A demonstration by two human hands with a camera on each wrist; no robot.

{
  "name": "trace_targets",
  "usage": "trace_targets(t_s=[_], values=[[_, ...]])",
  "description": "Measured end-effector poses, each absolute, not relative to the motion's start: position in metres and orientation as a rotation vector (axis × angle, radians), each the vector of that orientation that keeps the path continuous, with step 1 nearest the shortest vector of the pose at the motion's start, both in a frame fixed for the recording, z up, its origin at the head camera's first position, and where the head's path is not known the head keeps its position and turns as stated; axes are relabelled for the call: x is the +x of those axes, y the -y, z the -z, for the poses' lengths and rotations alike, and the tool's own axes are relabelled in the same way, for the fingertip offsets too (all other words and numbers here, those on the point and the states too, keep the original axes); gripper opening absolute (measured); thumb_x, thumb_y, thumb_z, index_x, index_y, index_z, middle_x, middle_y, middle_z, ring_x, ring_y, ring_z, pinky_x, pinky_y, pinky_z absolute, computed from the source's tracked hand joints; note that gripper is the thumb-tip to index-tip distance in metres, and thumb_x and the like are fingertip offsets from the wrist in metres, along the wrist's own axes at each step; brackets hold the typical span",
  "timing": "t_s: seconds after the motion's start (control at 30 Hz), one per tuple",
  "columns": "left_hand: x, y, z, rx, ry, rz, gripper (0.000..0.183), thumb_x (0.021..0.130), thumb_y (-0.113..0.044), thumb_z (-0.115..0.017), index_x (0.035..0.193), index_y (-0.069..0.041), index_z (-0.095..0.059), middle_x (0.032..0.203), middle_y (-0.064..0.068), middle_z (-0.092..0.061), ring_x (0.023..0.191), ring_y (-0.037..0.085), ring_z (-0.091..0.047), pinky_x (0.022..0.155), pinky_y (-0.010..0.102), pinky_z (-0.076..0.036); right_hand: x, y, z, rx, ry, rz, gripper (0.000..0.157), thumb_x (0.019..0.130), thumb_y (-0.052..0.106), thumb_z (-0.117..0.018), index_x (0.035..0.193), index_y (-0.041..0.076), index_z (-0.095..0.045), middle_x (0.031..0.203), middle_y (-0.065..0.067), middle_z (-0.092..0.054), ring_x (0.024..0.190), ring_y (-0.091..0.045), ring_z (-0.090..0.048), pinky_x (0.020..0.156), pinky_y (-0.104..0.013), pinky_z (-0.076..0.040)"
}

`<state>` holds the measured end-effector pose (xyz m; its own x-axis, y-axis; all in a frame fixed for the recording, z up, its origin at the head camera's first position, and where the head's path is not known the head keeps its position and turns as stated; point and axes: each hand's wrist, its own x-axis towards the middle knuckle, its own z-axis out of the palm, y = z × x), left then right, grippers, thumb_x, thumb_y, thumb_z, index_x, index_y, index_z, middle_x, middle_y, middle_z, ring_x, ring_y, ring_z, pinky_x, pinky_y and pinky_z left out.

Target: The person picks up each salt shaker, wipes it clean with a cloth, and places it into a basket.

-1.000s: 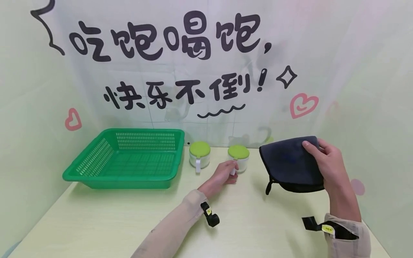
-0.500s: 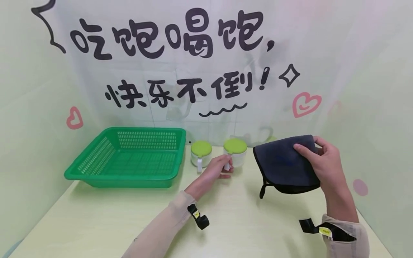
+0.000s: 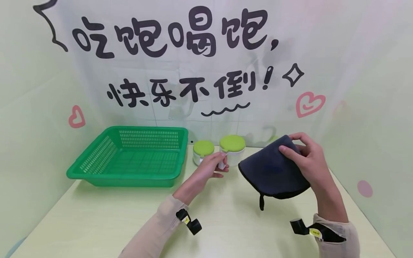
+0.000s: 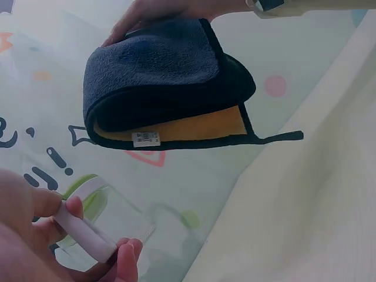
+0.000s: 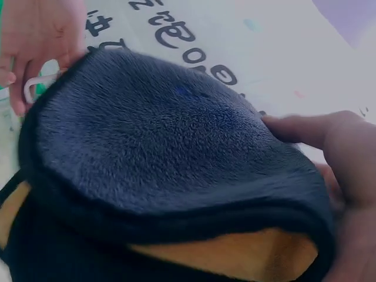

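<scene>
My left hand (image 3: 208, 167) grips the white handle (image 4: 87, 234) of a clear seasoning jar (image 3: 235, 157) with a green lid (image 3: 232, 143). In the left wrist view its fingers curl round that handle. To the right, my right hand (image 3: 309, 161) pinches a folded dark grey-blue towel (image 3: 272, 170) with thumb on top and fingers behind. The towel has black edging, a tan underside, a small white label (image 4: 146, 139) and a hanging loop (image 4: 282, 136). It is held over the table, close to the right of the jar.
A second green-lidded jar (image 3: 203, 147) stands just left of the gripped one, partly behind my left hand. Farther left is a green plastic basket (image 3: 122, 175) with slotted walls. A printed curtain (image 3: 180, 118) hangs along the back edge of the pale table (image 3: 226, 215).
My left hand has brought the jar up and leftward, nearer the second jar. My right hand has moved left with the towel, which has tilted and come closer to the jar.
</scene>
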<state>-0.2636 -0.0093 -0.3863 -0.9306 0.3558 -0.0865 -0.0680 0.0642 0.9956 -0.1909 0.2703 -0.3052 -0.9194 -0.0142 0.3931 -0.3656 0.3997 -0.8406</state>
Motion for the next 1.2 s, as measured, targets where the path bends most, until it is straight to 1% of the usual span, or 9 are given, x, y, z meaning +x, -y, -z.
trace_targets(t_s=[0.07, 0.23, 0.37, 0.47, 0.53, 0.7, 0.8, 0.93, 1.2], values=[[-0.263, 0.012, 0.385, 0.287, -2.056, -1.930, 0.030, 0.106, -0.035, -0.043, 0.092, -0.011, -0.056, 0.091, 0.003, -0.063, 0.088, 0.018, -0.067, 0.072, 0.028, -0.053, -0.193, -0.264, 0.303, 0.400, 2.385, -1.466, 0.023, 0.097, 0.019, -0.065, 0.118, 0.013, -0.056, 0.085, 0.010, -0.073, 0.071, -0.016, -0.072, 0.068, -0.025, -0.056], [-0.259, 0.015, 0.381, 0.300, -2.078, -1.910, 0.031, 0.105, -0.036, -0.043, 0.091, -0.012, -0.056, 0.089, 0.003, -0.063, 0.091, 0.021, -0.068, 0.071, 0.028, -0.051, -0.203, -0.245, 0.307, 0.594, 2.472, -1.319, 0.024, 0.095, 0.017, -0.066, 0.119, 0.016, -0.060, 0.087, -0.003, -0.073, 0.069, -0.017, -0.068, 0.070, -0.026, -0.052], [-0.255, 0.017, 0.378, 0.324, -2.090, -1.896, 0.033, 0.105, -0.038, -0.043, 0.090, -0.012, -0.056, 0.088, 0.002, -0.063, 0.087, 0.018, -0.068, 0.070, 0.028, -0.049, -0.210, -0.226, 0.317, 0.690, 2.573, -1.091, 0.022, 0.095, 0.023, -0.068, 0.117, 0.023, -0.064, 0.099, -0.001, -0.071, 0.083, -0.013, -0.064, 0.079, -0.029, -0.049], [-0.250, 0.017, 0.374, 0.348, -2.087, -1.900, 0.033, 0.106, -0.037, -0.043, 0.090, -0.012, -0.056, 0.088, 0.003, -0.062, 0.086, 0.019, -0.067, 0.070, 0.028, -0.050, -0.213, -0.212, 0.323, 0.720, 2.628, -0.989, 0.022, 0.093, 0.027, -0.069, 0.115, 0.025, -0.066, 0.108, 0.002, -0.070, 0.092, -0.013, -0.061, 0.085, -0.035, -0.049], [-0.247, 0.016, 0.370, 0.365, -2.087, -1.908, 0.033, 0.106, -0.037, -0.043, 0.089, -0.012, -0.056, 0.087, 0.003, -0.062, 0.087, 0.019, -0.068, 0.071, 0.029, -0.051, -0.215, -0.205, 0.326, 0.733, 2.641, -0.968, 0.022, 0.093, 0.028, -0.071, 0.114, 0.025, -0.067, 0.109, 0.003, -0.070, 0.094, -0.012, -0.061, 0.087, -0.038, -0.050], [-0.241, 0.012, 0.363, 0.411, -2.106, -1.913, 0.032, 0.106, -0.035, -0.043, 0.087, -0.013, -0.056, 0.089, 0.000, -0.057, 0.090, 0.016, -0.060, 0.077, 0.032, -0.051, -0.219, -0.195, 0.331, 0.758, 2.636, -0.966, 0.020, 0.091, 0.026, -0.072, 0.111, 0.024, -0.069, 0.107, 0.003, -0.072, 0.091, -0.014, -0.062, 0.084, -0.037, -0.050], [-0.236, 0.010, 0.359, 0.418, -2.124, -1.904, 0.032, 0.107, -0.035, -0.042, 0.087, -0.014, -0.056, 0.093, -0.001, -0.054, 0.094, 0.018, -0.054, 0.082, 0.035, -0.051, -0.220, -0.193, 0.332, 0.760, 2.640, -0.952, 0.019, 0.091, 0.025, -0.072, 0.109, 0.024, -0.071, 0.105, 0.003, -0.072, 0.090, -0.014, -0.062, 0.083, -0.037, -0.050], [-0.232, 0.009, 0.357, 0.417, -2.151, -1.900, 0.033, 0.106, -0.036, -0.042, 0.089, -0.013, -0.057, 0.096, -0.001, -0.054, 0.099, 0.023, -0.053, 0.084, 0.036, -0.050, -0.220, -0.191, 0.335, 0.745, 2.646, -0.943, 0.017, 0.090, 0.023, -0.073, 0.107, 0.023, -0.072, 0.105, 0.001, -0.073, 0.091, -0.015, -0.063, 0.084, -0.039, -0.050], [-0.231, 0.011, 0.356, 0.412, -2.171, -1.892, 0.033, 0.107, -0.035, -0.040, 0.090, -0.012, -0.057, 0.096, -0.001, -0.053, 0.097, 0.021, -0.052, 0.084, 0.036, -0.050, -0.225, -0.187, 0.341, 0.721, 2.723, -0.915, 0.018, 0.089, 0.023, -0.074, 0.106, 0.019, -0.075, 0.102, 0.000, -0.074, 0.091, -0.014, -0.065, 0.085, -0.039, -0.051]])
